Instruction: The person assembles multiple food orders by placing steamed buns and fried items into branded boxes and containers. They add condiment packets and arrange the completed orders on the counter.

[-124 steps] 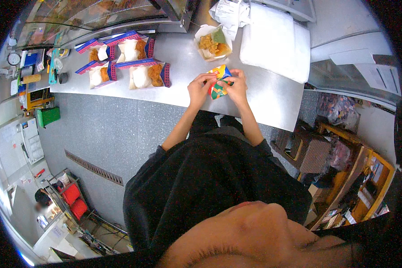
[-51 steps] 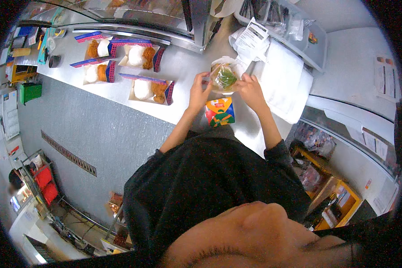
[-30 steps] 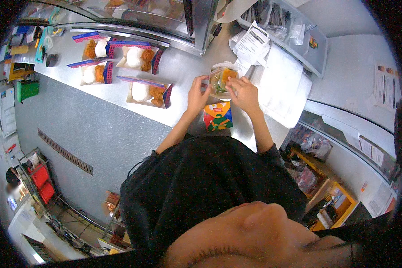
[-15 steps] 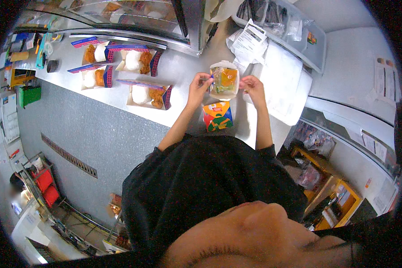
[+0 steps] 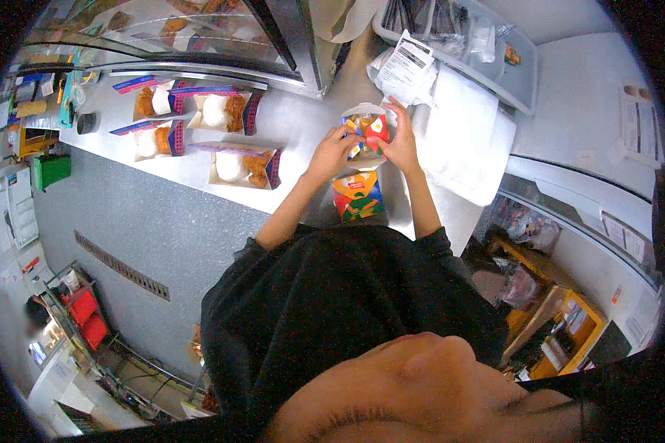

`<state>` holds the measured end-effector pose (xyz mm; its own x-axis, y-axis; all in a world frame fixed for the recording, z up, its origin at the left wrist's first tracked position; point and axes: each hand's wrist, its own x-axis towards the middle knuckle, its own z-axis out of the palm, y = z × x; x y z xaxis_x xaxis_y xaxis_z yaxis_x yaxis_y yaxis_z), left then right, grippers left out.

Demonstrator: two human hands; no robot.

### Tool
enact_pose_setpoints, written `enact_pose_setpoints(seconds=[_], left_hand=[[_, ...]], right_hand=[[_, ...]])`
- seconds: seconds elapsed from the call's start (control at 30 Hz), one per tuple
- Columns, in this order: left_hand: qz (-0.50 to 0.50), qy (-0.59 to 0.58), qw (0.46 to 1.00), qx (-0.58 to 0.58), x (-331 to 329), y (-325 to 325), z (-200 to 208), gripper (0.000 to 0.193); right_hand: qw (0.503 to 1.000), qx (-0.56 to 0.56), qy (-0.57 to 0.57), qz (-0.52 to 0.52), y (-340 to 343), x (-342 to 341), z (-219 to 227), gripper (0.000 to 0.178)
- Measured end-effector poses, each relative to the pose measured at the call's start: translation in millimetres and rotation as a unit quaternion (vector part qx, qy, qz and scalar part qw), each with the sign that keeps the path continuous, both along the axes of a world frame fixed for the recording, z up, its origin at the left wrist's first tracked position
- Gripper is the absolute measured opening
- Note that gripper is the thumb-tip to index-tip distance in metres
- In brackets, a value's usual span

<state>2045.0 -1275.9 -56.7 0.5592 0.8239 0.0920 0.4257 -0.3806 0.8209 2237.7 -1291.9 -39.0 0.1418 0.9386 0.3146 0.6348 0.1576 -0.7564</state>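
Observation:
A small food box (image 5: 374, 126) with red, yellow and blue flaps stands on the metal counter in front of me. Its flaps are folded inward over the food, which they now mostly cover. My left hand (image 5: 334, 153) has its fingers bent on the left flap, closed against the box. On the other side my right hand (image 5: 401, 140) grips the box, thumb on the flap and fingers along the far right edge. Just nearer to me sits a second, closed box (image 5: 358, 198) in yellow, red, blue and green.
Several open cartons with rice and fried pieces, one of them a carton (image 5: 244, 167), stand on the left of the counter (image 5: 303, 133). A glass-fronted cabinet (image 5: 303, 70) rises behind. White paper (image 5: 469, 140), a printed packet (image 5: 406, 70) and a grey bin (image 5: 521, 81) lie to the right.
Half a second ago the box stood open with its food showing and my hands at its sides. Both hands have moved inward and the coloured flaps are folded over.

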Motion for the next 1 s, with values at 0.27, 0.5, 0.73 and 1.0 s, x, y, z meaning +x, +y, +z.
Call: enact_pose_setpoints(seconds=[0.27, 0.5, 0.73, 1.0], left_hand=[[-0.091, 0.025, 0.991, 0.096, -17.6, 0.8, -7.4, 0.037], [0.105, -0.007, 0.988, 0.113, 12.7, 22.5, 7.3, 0.041], [0.115, 0.1, 0.979, 0.133, 3.4, 1.8, 6.0, 0.026], [0.142, 0.075, 0.977, 0.138, 7.0, -12.5, -0.7, 0.021]], right_hand=[[0.981, -0.161, 0.104, -0.008, -11.2, 0.5, -10.8, 0.092], [0.979, -0.166, -0.018, -0.114, -43.6, -31.8, -0.8, 0.096], [0.956, -0.22, 0.149, 0.125, -55.0, 8.3, 5.1, 0.042], [0.983, -0.118, 0.035, 0.139, 9.1, 2.7, -28.3, 0.036]])
